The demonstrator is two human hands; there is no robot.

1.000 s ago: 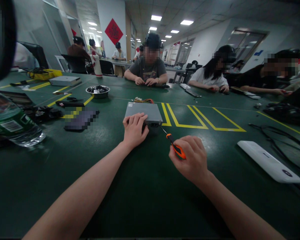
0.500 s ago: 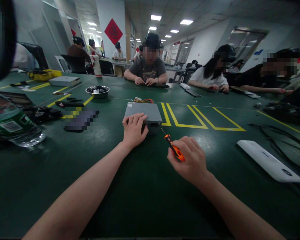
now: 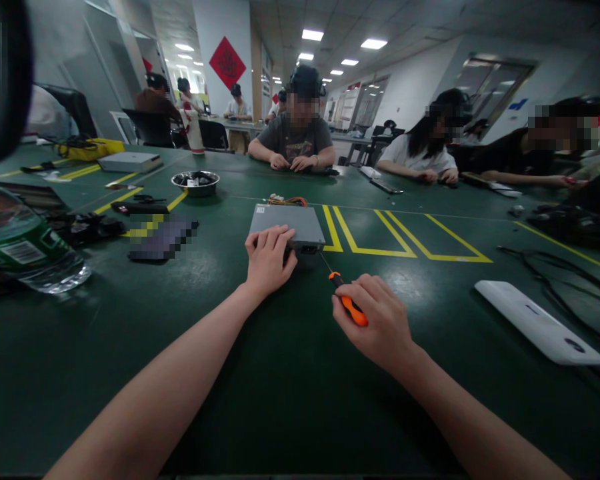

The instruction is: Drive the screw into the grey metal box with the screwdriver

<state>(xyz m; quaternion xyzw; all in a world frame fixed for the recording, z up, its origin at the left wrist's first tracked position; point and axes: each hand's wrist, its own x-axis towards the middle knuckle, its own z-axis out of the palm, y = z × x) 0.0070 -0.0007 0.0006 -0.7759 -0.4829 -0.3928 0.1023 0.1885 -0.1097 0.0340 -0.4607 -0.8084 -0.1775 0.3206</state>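
A grey metal computer power supply unit (image 3: pixel 300 223) lies on the green table with its socket side facing me. My left hand (image 3: pixel 269 261) grips its near left part, fingers over the top and thumb down at the front side. Coloured cables (image 3: pixel 287 200) come out of the unit's far side. In my right hand (image 3: pixel 375 313) is an orange and black screwdriver (image 3: pixel 354 311), wrapped by the fingers and thumb. Its thin shaft points up and left to the unit's lower right front corner. Whether the tip touches a screw there is too small to tell.
A steel bowl (image 3: pixel 196 184) with small parts stands beyond my left hand. To the left are a water bottle (image 3: pixel 35 247) and a blurred dark flat object (image 3: pixel 163 240). A white power bank (image 3: pixel 537 320) and black cables (image 3: pixel 570 280) lie right. Several people sit across the table.
My right hand and the screwdriver have shifted slightly left and down, and the handle has turned a little in the fingers. The left hand and power supply unit have stayed put.
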